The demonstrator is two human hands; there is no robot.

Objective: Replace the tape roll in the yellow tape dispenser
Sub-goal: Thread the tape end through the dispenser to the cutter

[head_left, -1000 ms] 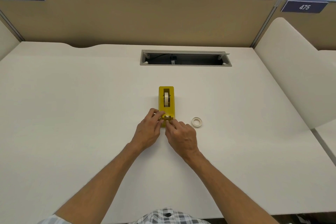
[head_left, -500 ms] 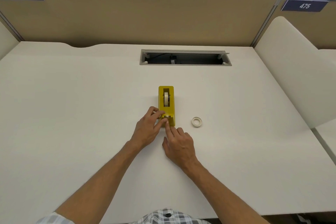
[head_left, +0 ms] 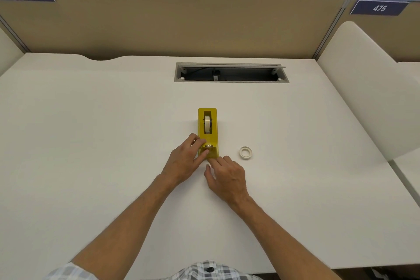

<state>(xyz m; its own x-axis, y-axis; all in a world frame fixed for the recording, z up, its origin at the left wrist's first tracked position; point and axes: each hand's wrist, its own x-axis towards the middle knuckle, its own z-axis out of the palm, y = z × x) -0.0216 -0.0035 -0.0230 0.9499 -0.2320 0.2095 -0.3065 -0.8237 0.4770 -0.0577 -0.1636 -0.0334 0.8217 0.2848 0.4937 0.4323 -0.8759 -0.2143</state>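
The yellow tape dispenser [head_left: 212,143] stands upright in the middle of the white desk [head_left: 91,143], with a white tape roll [head_left: 207,124] seated in its slot. My left hand [head_left: 185,161] grips the dispenser's near end from the left, fingers by the cutter. My right hand [head_left: 227,176] lies just in front of the dispenser with its fingertips touching the near base, thumb and index close together. Any tape between those fingers is too small to make out. A small, nearly spent tape ring [head_left: 245,152] lies flat on the desk to the right.
An open cable tray slot [head_left: 230,73] is set into the desk behind the dispenser. A tan partition [head_left: 181,22] closes off the back, and a white side divider [head_left: 363,88] stands on the right.
My right hand has drawn back from the cutter toward me, and now sits in front of the dispenser's base. My left hand and the dispenser have stayed put.
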